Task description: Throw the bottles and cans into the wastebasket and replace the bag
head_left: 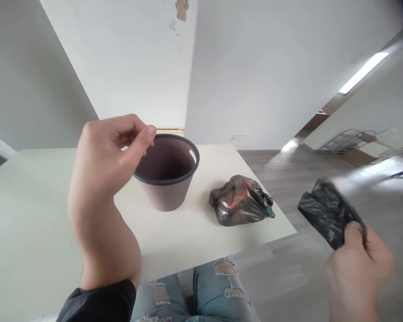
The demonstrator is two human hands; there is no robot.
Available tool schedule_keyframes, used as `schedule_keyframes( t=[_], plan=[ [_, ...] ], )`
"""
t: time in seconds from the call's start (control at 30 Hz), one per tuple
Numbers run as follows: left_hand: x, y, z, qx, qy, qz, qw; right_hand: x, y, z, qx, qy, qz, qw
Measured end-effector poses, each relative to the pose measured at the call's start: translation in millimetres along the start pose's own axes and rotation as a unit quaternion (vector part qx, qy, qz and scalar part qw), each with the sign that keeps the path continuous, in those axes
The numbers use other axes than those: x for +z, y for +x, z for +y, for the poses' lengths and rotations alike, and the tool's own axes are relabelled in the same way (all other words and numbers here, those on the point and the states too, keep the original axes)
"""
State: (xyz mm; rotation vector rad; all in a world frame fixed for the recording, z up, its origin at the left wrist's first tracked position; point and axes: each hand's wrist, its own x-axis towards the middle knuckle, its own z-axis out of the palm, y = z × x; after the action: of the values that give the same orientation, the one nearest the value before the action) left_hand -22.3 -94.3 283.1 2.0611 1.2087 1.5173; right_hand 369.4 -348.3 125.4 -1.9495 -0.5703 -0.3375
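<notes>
Black bag (325, 210), right hand (357, 264) clutching, left hand (104, 156) curled empty before bin (166, 194), stuffed bag (240, 201)

- on my feed i see a black plastic bag (322, 210), flattened and creased, pinched at one end in the right hand (357, 259), held in the air.
- i make out a mauve bin (168, 194), dark-rimmed, with a handle slot, upright on the white table (188, 237).
- i spot a stuffed, see-through dark bag (240, 201) lying right of it, red and green inside.
</notes>
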Motion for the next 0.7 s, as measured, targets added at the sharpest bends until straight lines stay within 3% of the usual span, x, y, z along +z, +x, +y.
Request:
schedule_keyframes(
  t=[0.03, 0.13, 0.17, 0.2, 0.27, 0.33, 0.43, 0.47, 0.57, 0.63, 0.7],
  plan=[
    [-0.1, 0, -2, -0.004, -0.004, -0.030, 1.000, 10, -13, -27, 0.025, 0.120, 0.031, 0.992],
    [1.4, 1, -7, -0.024, -0.039, -0.151, 0.987, 55, -48, -113, 0.105, 0.300, -0.045, 0.947],
    [2.7, 1, -7, -0.028, -0.058, -0.191, 0.979, 71, -56, -140, 0.095, 0.334, -0.077, 0.935],
    [4.5, 1, -8, -0.029, -0.075, -0.225, 0.971, 86, -62, -164, 0.069, 0.352, -0.152, 0.921],
    [9.1, 2, -8, -0.026, -0.092, -0.259, 0.961, 114, -70, -206, 0.001, 0.375, -0.251, 0.892],
    [13.6, 3, -9, -0.020, -0.082, -0.244, 0.966, 137, -72, -238, -0.054, 0.407, -0.345, 0.844],
    [15.8, 5, -15, -0.034, -0.050, -0.158, 0.986, 162, -69, -272, -0.080, 0.454, -0.432, 0.775],
    [14.7, 6, -19, -0.043, -0.043, -0.126, 0.990, 167, -66, -280, -0.081, 0.458, -0.434, 0.771],
    [7.5, 9, -29, -0.078, -0.039, -0.066, 0.994, 179, -52, -296, -0.085, 0.443, -0.396, 0.799],
    [2.1, 12, -34, -0.100, -0.058, -0.067, 0.991, 186, -42, -302, -0.089, 0.451, -0.375, 0.805],
    [-1.6, 15, -37, -0.113, -0.089, -0.063, 0.988, 192, -34, -303, -0.078, 0.490, -0.354, 0.793]
  ],
)
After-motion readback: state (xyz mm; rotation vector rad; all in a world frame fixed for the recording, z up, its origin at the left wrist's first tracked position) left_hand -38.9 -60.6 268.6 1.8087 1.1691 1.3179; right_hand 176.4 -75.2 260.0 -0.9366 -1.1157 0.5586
